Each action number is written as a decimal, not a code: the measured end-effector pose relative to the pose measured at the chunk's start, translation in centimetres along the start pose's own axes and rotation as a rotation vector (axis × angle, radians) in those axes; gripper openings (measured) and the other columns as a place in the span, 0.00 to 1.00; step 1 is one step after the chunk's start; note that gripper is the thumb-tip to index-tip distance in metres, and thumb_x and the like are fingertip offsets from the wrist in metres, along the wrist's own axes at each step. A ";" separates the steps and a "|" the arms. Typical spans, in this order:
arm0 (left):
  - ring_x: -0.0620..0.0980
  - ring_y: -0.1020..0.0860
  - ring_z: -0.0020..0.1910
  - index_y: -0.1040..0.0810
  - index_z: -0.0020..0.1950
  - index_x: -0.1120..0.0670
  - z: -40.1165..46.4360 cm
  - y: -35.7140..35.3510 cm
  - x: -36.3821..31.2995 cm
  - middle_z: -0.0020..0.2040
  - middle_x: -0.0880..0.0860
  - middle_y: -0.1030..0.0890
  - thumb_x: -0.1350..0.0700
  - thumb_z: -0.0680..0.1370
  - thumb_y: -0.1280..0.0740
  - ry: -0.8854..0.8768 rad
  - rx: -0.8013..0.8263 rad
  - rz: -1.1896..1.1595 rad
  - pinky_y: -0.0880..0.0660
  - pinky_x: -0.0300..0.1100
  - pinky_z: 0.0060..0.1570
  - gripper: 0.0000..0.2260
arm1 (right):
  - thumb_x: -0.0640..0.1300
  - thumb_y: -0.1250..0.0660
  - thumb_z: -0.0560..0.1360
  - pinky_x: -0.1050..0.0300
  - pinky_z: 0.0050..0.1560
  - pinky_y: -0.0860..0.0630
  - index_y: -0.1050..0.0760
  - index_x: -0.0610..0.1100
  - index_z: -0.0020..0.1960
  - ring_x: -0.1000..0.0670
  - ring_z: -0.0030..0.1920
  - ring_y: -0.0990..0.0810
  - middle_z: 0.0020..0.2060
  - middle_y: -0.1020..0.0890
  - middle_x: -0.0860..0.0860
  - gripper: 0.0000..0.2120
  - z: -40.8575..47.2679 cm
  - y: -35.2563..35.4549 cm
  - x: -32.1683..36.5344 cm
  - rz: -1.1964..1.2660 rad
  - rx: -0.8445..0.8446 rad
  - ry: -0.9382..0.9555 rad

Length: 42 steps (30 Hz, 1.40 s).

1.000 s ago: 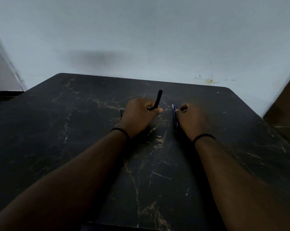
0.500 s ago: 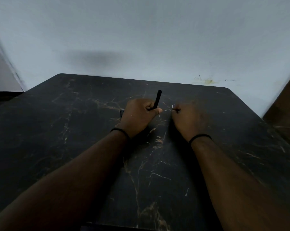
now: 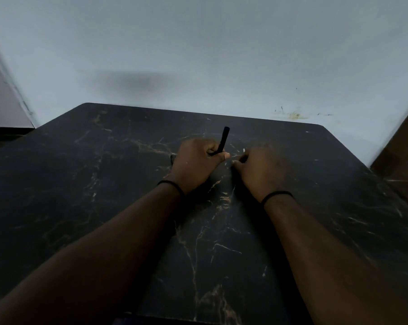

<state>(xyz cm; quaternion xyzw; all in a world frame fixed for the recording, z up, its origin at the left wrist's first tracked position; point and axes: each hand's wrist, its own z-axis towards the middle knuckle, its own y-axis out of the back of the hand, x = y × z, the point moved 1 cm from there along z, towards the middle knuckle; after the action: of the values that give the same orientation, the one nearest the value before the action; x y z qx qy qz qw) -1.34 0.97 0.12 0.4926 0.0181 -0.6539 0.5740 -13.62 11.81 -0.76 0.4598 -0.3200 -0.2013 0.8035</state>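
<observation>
**Both hands closed over slim items at mid-table**

Left hand (image 3: 193, 165): fist resting on the dark marbled table (image 3: 81, 184), fingers curled tight round a black pen (image 3: 223, 140), thumb pressed along it. The pen sticks up out of the fist, tilted slightly right, top end pointing toward the wall (image 3: 198, 55). A small dark stub shows at the fist's far-left edge; can't tell what it is.

Right hand (image 3: 261, 172): just beside the left, not touching it, knuckles up and low on the tabletop. Fingers are curled in narrow around a slim item (image 3: 244, 150). Only its pale tip shows past the fingers and the rest is hidden under the hand, so I can't identify it. The frame is blurred here.

Both items sit near the table's centre, between the two thumbs.

Black band (image 3: 171, 184) on the left wrist, another band (image 3: 277, 195) on the right. Yellowish stain (image 3: 294, 116) on the wall behind the table's far right corner.
</observation>
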 end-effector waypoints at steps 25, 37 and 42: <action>0.47 0.17 0.40 0.14 0.42 0.53 0.1 0.1 0.1 0.40 0.50 0.14 0.50 0.73 0.25 0.017 0.004 0.008 0.20 0.51 0.43 0.07 | 0.59 0.34 0.76 0.50 0.50 0.21 0.16 0.46 0.48 0.45 0.49 0.19 0.47 0.17 0.45 0.17 -0.6 0.8 1.0 0.019 -0.024 0.032; 0.50 0.16 0.40 0.14 0.42 0.55 0.2 0.0 0.3 0.40 0.52 0.14 0.52 0.74 0.26 -0.002 -0.009 0.004 0.20 0.53 0.42 0.07 | 0.55 0.32 0.75 0.53 0.44 0.24 0.19 0.42 0.45 0.42 0.46 0.18 0.44 0.17 0.43 0.16 -2.4 1.1 3.0 -0.133 0.030 0.113; 0.45 0.17 0.38 0.14 0.43 0.54 0.2 0.2 0.2 0.41 0.49 0.14 0.52 0.74 0.25 -0.011 -0.071 -0.003 0.19 0.49 0.41 0.06 | 0.55 0.39 0.78 0.56 0.41 0.27 0.21 0.42 0.42 0.44 0.44 0.17 0.41 0.17 0.45 0.18 -2.5 1.3 3.5 -0.024 0.089 0.079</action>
<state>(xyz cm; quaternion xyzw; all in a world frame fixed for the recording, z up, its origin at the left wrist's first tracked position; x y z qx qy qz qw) -1.33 0.59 0.19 0.4683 0.0390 -0.6563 0.5903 -9.38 11.82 0.64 0.5063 -0.2910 -0.1781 0.7920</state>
